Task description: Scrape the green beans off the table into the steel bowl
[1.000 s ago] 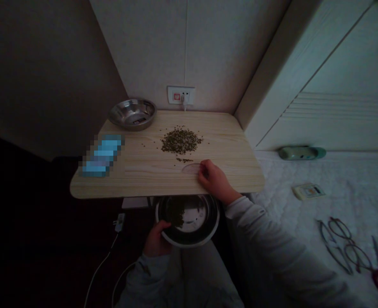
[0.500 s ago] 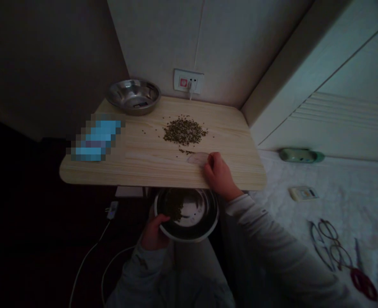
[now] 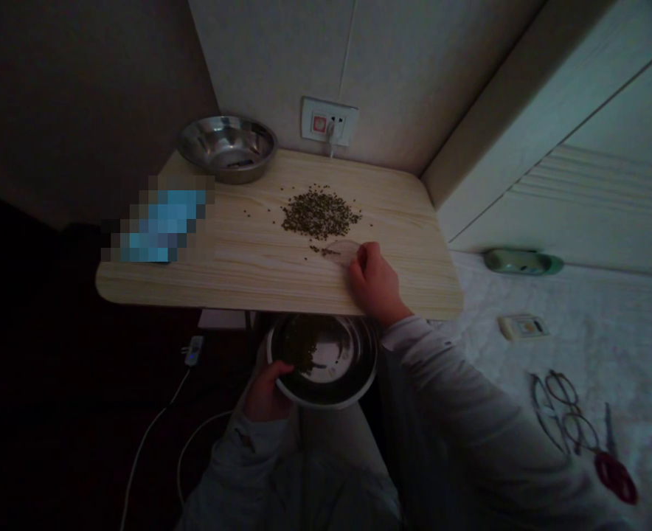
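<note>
While the left hand [image 3: 269, 392] grips a bowl [image 3: 334, 359], the right hand [image 3: 378, 284] pinches a clear piece [image 3: 341, 254]; seeds [image 3: 319, 212] lie just beyond.

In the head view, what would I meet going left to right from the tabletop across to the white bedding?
Blurred blue-lit item → steel bowl → seed pile → right hand → green object → red handles.

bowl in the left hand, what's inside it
Dark grains, mostly at the left of the bowl. The tabletop covers its far edge, and whatever lies beneath the grains is hidden.
</note>
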Available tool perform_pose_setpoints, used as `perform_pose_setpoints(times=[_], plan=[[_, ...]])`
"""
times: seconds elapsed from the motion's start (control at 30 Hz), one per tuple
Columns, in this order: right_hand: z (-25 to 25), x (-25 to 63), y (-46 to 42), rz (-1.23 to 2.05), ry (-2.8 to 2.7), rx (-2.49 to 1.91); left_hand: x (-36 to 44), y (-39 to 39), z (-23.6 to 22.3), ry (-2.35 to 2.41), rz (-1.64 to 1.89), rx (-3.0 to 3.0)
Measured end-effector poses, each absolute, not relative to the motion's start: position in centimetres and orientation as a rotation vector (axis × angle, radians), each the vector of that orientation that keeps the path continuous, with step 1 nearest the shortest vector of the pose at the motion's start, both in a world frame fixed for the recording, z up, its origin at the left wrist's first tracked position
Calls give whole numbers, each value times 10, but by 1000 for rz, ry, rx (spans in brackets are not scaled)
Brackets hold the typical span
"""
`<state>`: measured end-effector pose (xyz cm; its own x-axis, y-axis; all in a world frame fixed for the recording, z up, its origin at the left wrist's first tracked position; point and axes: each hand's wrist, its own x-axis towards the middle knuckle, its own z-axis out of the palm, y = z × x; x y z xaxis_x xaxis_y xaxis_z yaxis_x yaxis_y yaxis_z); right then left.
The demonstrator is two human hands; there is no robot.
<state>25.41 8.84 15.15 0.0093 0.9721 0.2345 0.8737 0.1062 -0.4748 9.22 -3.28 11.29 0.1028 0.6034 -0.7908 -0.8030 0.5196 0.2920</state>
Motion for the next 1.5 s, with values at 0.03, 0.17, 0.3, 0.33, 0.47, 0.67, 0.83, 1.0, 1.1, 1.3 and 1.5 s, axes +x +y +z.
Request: perform_pose_setpoints(times=[0.03,0.17,0.3,0.33,0.47,0.67,0.83,1.0,1.1,1.3,1.5], plan=[[151,253,90,247,-1886,-1801,91,-33,114,1040,1046,-218],[149,251,95,212,-1872,-1810,88,-33,114,1062,1003,-203],[148,249,101,196,-1873,-1800,87,-33,112,1054,993,-224],[148,248,102,196,-1879,-1796,87,-33,112,1048,1000,-235],[149,246,105,194,-1904,-1787,89,-30,117,1087,992,-304],[150,244,104,187,-1939,-1765,84,-24,133,1208,959,-320],[150,244,104,170,-1969,-1741,76,-18,143,1236,937,-393],[149,244,104,146,-2006,-1709,75,-17,141,1239,974,-395],[149,243,103,132,-2025,-1697,76,-18,139,1231,966,-432],[150,243,102,132,-2055,-1693,73,-17,141,1253,955,-383],[151,241,103,140,-2100,-1681,79,-16,145,1276,940,-374]])
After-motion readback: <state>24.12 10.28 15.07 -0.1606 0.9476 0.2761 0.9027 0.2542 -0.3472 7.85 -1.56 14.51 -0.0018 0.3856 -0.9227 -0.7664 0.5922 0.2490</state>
